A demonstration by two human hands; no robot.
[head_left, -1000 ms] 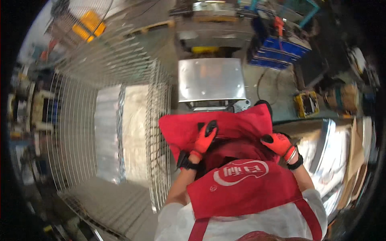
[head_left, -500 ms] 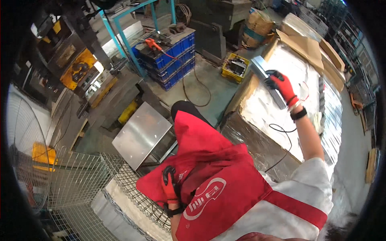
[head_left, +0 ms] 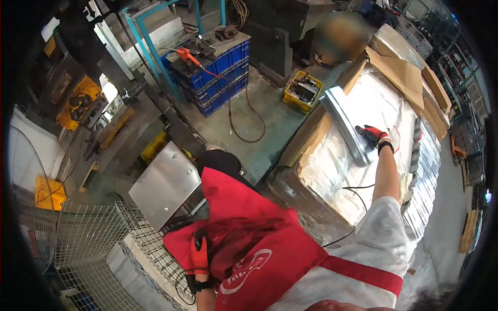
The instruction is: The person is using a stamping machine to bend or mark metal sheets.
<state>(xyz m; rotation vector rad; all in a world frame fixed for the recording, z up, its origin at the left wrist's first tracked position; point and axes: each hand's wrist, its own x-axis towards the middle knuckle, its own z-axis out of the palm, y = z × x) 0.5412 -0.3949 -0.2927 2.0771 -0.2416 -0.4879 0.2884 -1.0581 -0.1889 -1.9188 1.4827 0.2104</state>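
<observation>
My right hand, in a red glove, reaches out to the right and grips a stack of thin shiny metal strips lying on a plastic-wrapped pallet load. My left hand, also in a red glove, rests low against my red apron, beside the rim of a wire mesh cage. Nothing shows in the left hand; its fingers lie flat on the cloth.
A square steel plate table stands in front of me. Blue crates with an orange tool on top sit behind it, a yellow bin farther right. Cables trail over the concrete floor. Cardboard sheets lie on the pallet's far end.
My view has swung from the cage to the pallet on the right. My right hand has left the apron and reached out to the metal strips. My left hand stays at the apron.
</observation>
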